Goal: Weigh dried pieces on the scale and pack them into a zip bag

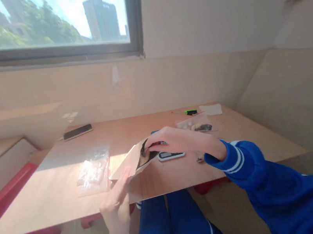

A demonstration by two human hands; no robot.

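A tan paper pouch (128, 163) lies on the wooden table (66, 186), its mouth turned to the right with dark contents showing inside. My right hand (175, 139) reaches over from the right, and its fingertips are at the pouch's open mouth, pinching something dark there. My left hand (118, 208) is at the table's near edge, fingers extended and touching the pouch's lower left end. Just right of the pouch sits a small white digital scale (171, 155).
A clear plastic bag (94, 172) with pale contents lies left of the pouch. Another clear bag (197, 124) holding small pieces sits behind my right hand. A phone (77, 132), a green-handled tool (189, 112) and a white sheet (211, 109) lie along the far edge. Red stools (6, 200) stand left.
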